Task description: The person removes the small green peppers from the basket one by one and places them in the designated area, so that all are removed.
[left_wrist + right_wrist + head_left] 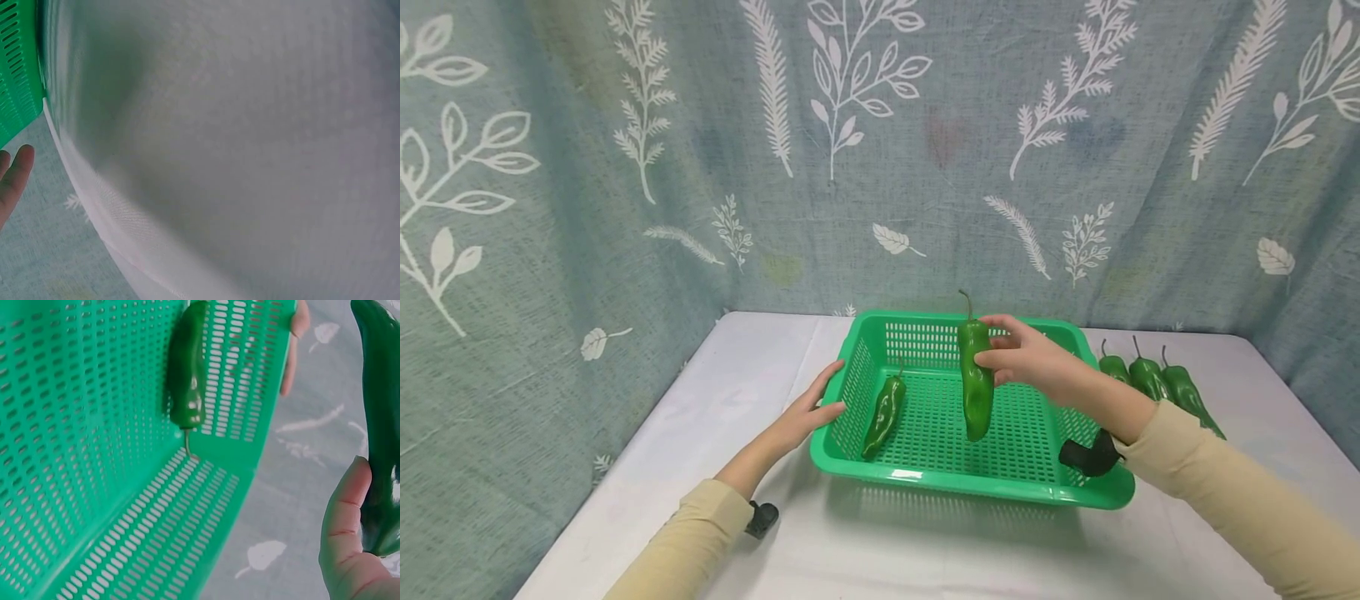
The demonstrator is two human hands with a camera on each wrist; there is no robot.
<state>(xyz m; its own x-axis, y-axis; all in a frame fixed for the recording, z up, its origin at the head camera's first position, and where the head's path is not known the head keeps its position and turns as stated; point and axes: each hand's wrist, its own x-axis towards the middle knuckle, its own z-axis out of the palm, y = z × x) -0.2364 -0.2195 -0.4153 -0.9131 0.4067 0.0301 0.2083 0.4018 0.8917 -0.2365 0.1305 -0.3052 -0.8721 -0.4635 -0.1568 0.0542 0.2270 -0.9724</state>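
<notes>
One long green pepper (976, 392), pinched from its 3 o'clock side between thumb and fingers of the right hand (1033, 362), over the middle of the green perforated plastic basket (940, 482). Long axis of this pepper nearly upright, stem toward 12 o'clock and tip toward 6 o'clock, seemingly raised above the basket floor. Both hands well apart, on opposite sides of it: right hand in contact, thus the nearer; left hand (808, 417) farther, at 9 o'clock, with fingers spread at the basket rim and without any pepper. Between left hand and held pepper, inside the basket, a second green pepper (884, 417) lying near the wall, stem toward 1 o'clock. Outside the basket, at 3 o'clock on the white cloth (925, 550), three more green peppers (1148, 379), side by side
</notes>
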